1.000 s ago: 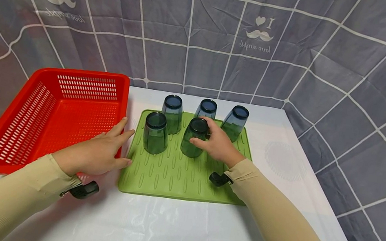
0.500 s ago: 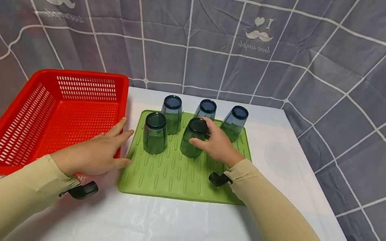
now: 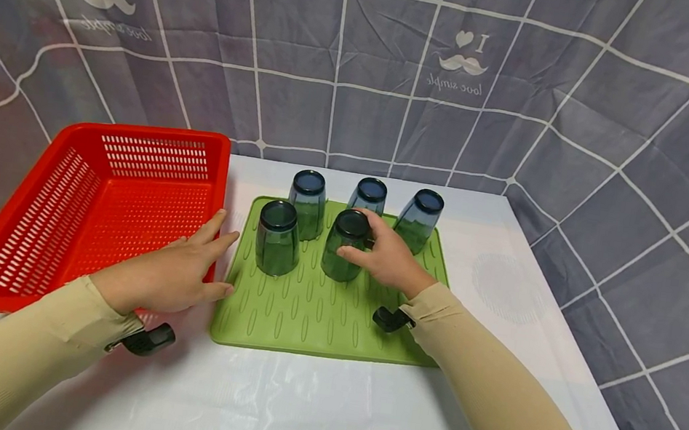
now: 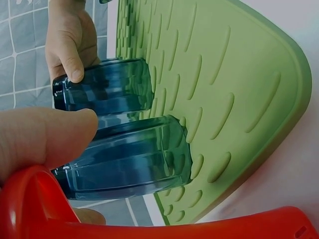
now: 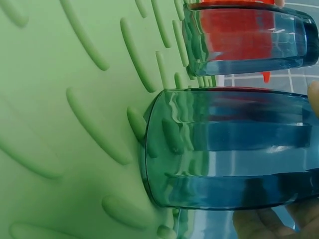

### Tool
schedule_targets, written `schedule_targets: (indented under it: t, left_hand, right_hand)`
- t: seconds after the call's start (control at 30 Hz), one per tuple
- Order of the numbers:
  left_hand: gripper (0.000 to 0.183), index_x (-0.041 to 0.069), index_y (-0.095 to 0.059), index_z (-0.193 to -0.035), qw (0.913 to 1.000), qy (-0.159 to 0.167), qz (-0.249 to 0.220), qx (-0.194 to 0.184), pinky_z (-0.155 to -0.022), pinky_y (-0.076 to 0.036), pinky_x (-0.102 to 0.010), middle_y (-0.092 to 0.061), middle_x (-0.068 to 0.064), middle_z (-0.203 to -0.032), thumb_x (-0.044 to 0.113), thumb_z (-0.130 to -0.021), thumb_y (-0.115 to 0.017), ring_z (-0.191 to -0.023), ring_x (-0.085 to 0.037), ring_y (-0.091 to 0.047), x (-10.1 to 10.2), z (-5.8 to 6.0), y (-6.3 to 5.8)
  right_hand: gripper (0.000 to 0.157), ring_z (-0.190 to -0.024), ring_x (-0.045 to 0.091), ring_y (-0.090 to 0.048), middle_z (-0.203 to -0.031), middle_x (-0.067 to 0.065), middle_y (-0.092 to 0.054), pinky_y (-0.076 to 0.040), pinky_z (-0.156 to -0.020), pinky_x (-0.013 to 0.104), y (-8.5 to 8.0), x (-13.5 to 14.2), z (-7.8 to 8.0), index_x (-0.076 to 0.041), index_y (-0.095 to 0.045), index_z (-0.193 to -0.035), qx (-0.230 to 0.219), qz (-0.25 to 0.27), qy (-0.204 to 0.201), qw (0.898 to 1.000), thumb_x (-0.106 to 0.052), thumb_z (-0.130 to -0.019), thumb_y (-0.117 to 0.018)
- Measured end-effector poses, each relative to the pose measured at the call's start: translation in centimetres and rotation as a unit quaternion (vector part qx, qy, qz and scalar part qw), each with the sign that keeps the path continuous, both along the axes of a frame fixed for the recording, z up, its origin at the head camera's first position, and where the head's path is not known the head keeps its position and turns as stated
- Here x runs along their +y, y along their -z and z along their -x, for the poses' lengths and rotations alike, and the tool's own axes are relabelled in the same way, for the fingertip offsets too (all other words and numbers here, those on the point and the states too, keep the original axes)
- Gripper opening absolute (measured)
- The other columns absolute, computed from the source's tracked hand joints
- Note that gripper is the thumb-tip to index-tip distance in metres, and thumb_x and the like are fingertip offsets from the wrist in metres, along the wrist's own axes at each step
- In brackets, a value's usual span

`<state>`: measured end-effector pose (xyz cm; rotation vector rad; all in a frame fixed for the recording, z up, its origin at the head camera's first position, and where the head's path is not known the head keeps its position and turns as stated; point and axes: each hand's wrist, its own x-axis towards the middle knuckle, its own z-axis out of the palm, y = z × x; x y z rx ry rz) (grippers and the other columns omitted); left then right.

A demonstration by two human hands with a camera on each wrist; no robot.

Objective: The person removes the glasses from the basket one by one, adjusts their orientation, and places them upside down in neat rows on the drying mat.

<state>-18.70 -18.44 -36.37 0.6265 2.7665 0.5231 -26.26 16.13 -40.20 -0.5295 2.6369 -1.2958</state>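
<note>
My right hand (image 3: 393, 257) holds an upside-down blue-green drinking glass (image 3: 338, 262) near its top, thumb on the near side and fingers around the far side. That glass stands on a green ribbed drying mat (image 3: 303, 323); in the right wrist view its rim (image 5: 149, 154) meets the mat. To its left stands a second inverted glass (image 3: 276, 249), also close by in the left wrist view (image 4: 129, 162). My left hand (image 3: 178, 272) lies spread beside the right rim of a red plastic basket (image 3: 223, 176), fingers extended and thumb near the mat's left edge.
Behind, a row of inverted glasses stands on the mat: one at left (image 3: 307, 206), one in the middle (image 3: 369, 193) partly hidden, one at right (image 3: 420, 218). A white cloth (image 3: 303, 415) covers the table. A grey checked curtain (image 3: 364, 122) hangs at the back and sides.
</note>
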Motion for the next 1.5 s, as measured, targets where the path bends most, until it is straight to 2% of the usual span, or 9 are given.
schedule_targets:
  t: [0.77, 1.07, 1.5]
  left_hand:
    - [0.093, -0.002, -0.026, -0.165, 1.0, 0.001, 0.0, 0.004, -0.119, -0.021, -0.078, 0.005, -0.03, -0.174, 0.038, -0.096, -0.075, -0.151, -0.063, -0.024, -0.04, -0.25, -0.24]
    - [0.094, -0.002, -0.027, -0.165, 1.0, 0.003, -0.003, 0.004, -0.121, -0.022, -0.076, 0.005, -0.031, -0.174, 0.039, -0.096, -0.075, -0.154, -0.061, -0.019, -0.2, -0.26, -0.3]
    - [0.095, 0.0, -0.025, -0.166, 1.0, 0.007, 0.004, 0.003, -0.122, -0.022, -0.074, 0.001, -0.033, -0.173, 0.043, -0.096, -0.074, -0.154, -0.062, -0.016, -0.04, -0.09, -0.97]
  right_hand:
    - [0.082, -0.146, 0.038, -0.05, -0.153, 0.016, -0.056, -0.05, -0.11, 0.055, -0.3, 0.05, 0.11, -0.015, -0.028, -0.166, -0.009, -0.005, -0.013, 1.0, -0.025, -0.1, -0.075]
    - [0.081, -0.147, 0.036, -0.05, -0.154, 0.016, -0.055, -0.047, -0.115, 0.055, -0.31, 0.01, 0.15, -0.016, -0.028, -0.166, -0.017, 0.004, -0.019, 1.0, -0.024, -0.101, -0.074]
    - [0.082, -0.149, 0.037, -0.048, -0.156, 0.016, -0.053, -0.045, -0.118, 0.055, -0.56, 0.24, 0.04, -0.015, -0.028, -0.166, -0.024, 0.007, -0.022, 0.999, -0.024, -0.099, -0.076]
